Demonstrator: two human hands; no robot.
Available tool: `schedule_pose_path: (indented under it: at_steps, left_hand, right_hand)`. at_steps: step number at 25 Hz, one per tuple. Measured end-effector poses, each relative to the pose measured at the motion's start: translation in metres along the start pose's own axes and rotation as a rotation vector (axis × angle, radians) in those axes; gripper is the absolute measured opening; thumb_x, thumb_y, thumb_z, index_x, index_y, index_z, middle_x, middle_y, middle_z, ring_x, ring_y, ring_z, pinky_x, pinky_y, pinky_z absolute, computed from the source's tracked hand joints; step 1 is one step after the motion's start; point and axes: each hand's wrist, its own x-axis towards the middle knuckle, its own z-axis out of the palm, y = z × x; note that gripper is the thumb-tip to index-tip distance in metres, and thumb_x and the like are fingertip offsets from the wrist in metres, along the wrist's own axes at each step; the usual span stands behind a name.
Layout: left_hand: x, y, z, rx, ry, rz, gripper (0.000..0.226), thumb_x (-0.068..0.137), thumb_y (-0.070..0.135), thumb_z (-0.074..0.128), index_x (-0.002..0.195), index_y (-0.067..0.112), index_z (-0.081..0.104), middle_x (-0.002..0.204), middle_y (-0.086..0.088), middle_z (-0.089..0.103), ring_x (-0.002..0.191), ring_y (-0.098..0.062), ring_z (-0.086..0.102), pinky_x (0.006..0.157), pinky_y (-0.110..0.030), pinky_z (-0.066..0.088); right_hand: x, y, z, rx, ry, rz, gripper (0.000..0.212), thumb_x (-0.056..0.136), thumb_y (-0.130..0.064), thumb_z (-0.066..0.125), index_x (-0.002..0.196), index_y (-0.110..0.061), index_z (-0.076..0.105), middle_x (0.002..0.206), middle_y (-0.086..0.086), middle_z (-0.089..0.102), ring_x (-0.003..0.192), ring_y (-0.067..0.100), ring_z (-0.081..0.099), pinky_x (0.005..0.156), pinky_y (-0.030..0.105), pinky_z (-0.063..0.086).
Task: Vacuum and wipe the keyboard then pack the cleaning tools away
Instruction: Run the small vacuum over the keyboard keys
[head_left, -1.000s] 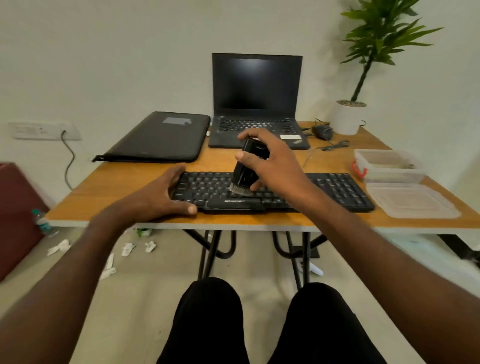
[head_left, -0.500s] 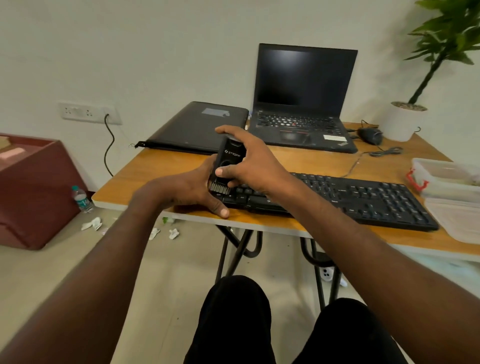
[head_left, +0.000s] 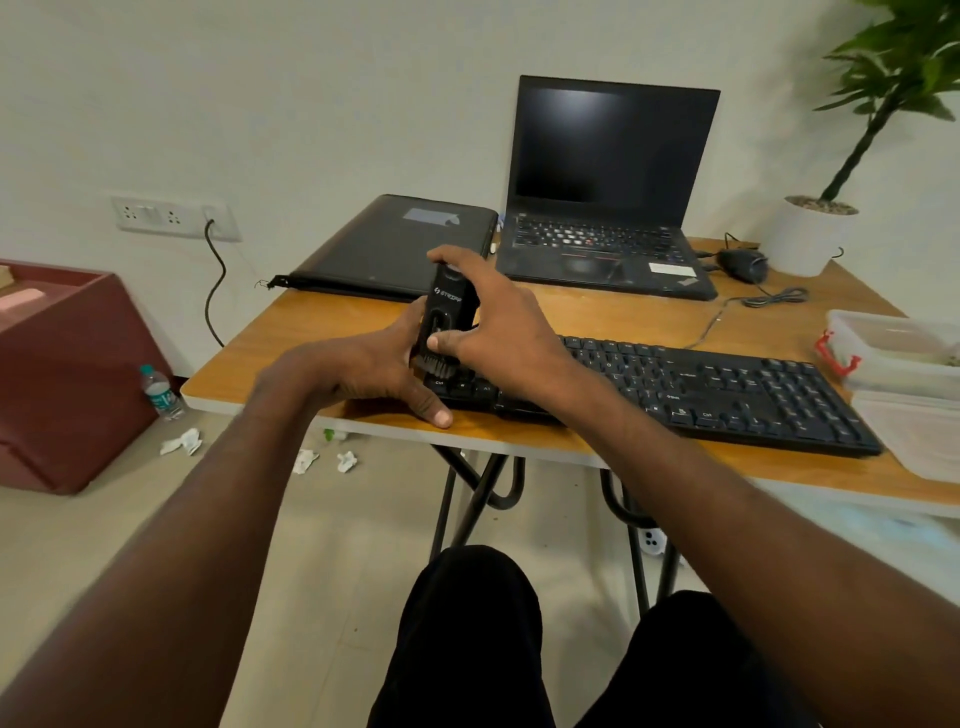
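While its bristled nozzle touches the left end of the long black keyboard (head_left: 701, 395), the small black handheld vacuum (head_left: 449, 322) stands nearly upright, pinched between thumb and fingers of the right hand (head_left: 498, 332). The left hand (head_left: 363, 371) cups the keyboard's left end, thumb pressed on the wooden tabletop (head_left: 249, 364) near its front edge. Bare wood lies left of the hands; a clear plastic container (head_left: 893, 348) crowds the right edge. Since a second ago, the vacuum has shifted from mid-keyboard to the left end.
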Motion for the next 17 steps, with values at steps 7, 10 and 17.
schedule_pose_path:
  at_steps: [7, 10, 17]
  left_hand:
    - [0.001, -0.004, 0.0, -0.032, 0.017, -0.054, 0.172, 0.04, 0.044, 0.109, 0.161, 0.05, -0.012, 0.172, 0.004, 0.03, 0.158, -0.027, 0.024, 0.129, -0.056, 0.024]
    - [0.002, -0.005, -0.002, -0.035, -0.004, -0.074, 0.175, 0.037, 0.048, 0.109, 0.161, 0.048, -0.016, 0.173, 0.005, 0.026, 0.159, -0.027, 0.023, 0.129, -0.055, 0.022]
    - [0.001, 0.001, 0.0, -0.006, -0.019, -0.089, 0.178, 0.039, 0.048, 0.106, 0.162, 0.044, -0.021, 0.177, 0.003, 0.007, 0.161, -0.031, 0.015, 0.129, -0.056, 0.021]
  right_hand:
    - [0.033, 0.002, 0.002, -0.246, -0.043, -0.038, 0.08, 0.074, -0.011, 0.082, 0.143, -0.034, 0.05, 0.128, 0.0, 0.064, 0.104, 0.016, 0.063, 0.085, 0.03, 0.06]
    - [0.052, 0.004, 0.004, -0.316, -0.036, -0.049, 0.077, 0.076, -0.01, 0.082, 0.143, -0.033, 0.051, 0.125, 0.001, 0.065, 0.104, 0.015, 0.06, 0.089, 0.03, 0.056]
    - [0.062, 0.023, 0.01, -0.278, 0.125, -0.028, 0.079, 0.076, -0.006, 0.08, 0.143, -0.033, 0.047, 0.127, 0.006, 0.063, 0.107, 0.023, 0.065, 0.079, 0.029, 0.061]
